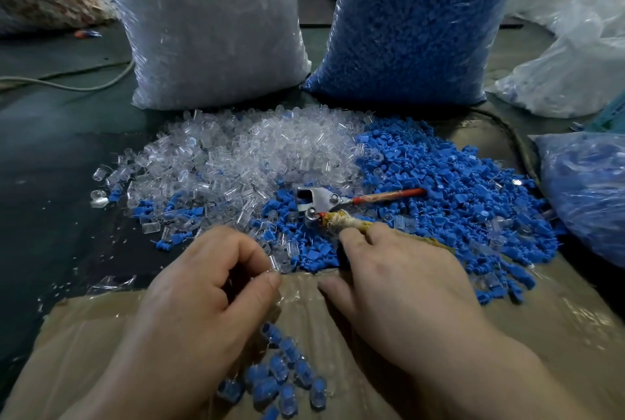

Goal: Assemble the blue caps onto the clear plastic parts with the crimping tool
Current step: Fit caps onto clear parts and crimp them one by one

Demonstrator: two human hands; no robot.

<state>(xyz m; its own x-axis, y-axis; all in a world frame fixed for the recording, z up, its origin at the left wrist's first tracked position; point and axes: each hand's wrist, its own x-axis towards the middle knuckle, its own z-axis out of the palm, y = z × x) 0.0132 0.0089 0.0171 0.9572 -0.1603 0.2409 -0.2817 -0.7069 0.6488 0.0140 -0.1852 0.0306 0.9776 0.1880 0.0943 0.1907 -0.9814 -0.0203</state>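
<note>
Your left hand [209, 287] pinches one clear part [282, 262]; your right hand [399, 287] grips the crimping tool [321, 204] by its wrapped handle [341, 221], head pointing forward-left, lying on the blue caps [439, 189] just ahead.

Head-worn, close down over crimping tool [333, 199]

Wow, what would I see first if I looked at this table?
Two big heaps in the middle: clear plastic parts on the left and blue caps on the right, with a crimping tool lying where they meet. Behind them stand two huge sacks, a clear bag and a blue bag. Close by, the left hand pinches a clear part and the right hand lies on the tool's wrapped handle.
</note>
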